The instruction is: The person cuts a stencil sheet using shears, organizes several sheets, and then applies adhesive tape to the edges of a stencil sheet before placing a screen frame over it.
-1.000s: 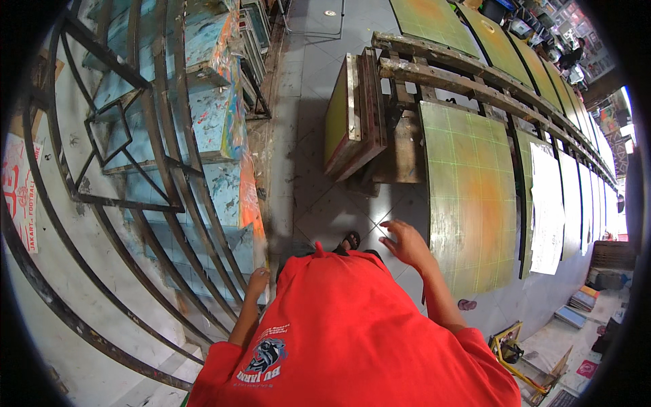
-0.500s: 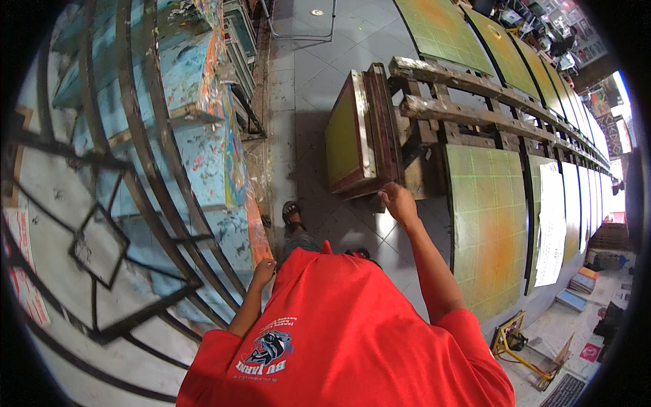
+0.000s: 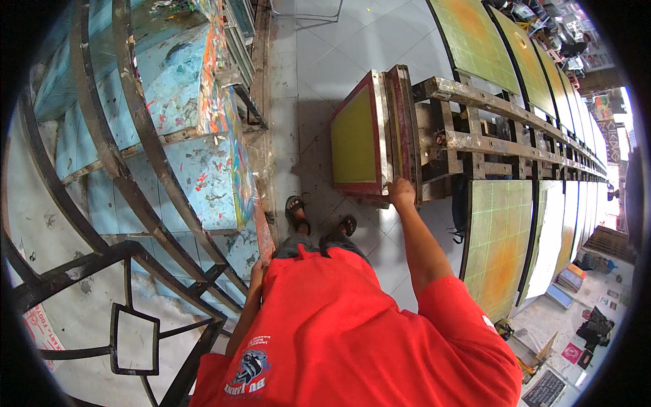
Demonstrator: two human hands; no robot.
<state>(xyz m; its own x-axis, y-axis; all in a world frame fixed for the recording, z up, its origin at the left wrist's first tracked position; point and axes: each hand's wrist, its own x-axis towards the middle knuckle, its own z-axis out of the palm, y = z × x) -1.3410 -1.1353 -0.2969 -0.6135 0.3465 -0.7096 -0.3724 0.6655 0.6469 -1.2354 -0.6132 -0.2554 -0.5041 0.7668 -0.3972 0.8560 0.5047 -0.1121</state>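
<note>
Yellow-meshed screen frame now has the right hand on its lower corner; before, this hand was only reaching. Its fingers close on the edge. Left hand hangs by the hip, grip unclear. Two or three frames stand stacked against the metal rack.

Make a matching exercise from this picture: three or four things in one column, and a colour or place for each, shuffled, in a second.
Things:
1. shirt
2. framed screen
3. right hand
4. paint-splattered bench

Colour or place:
A. yellow-green, with a dark red frame
B. on the edge of the stacked frames
C. red
D. blue, at the person's left

Pairs: 1-C, 2-A, 3-B, 4-D
</note>
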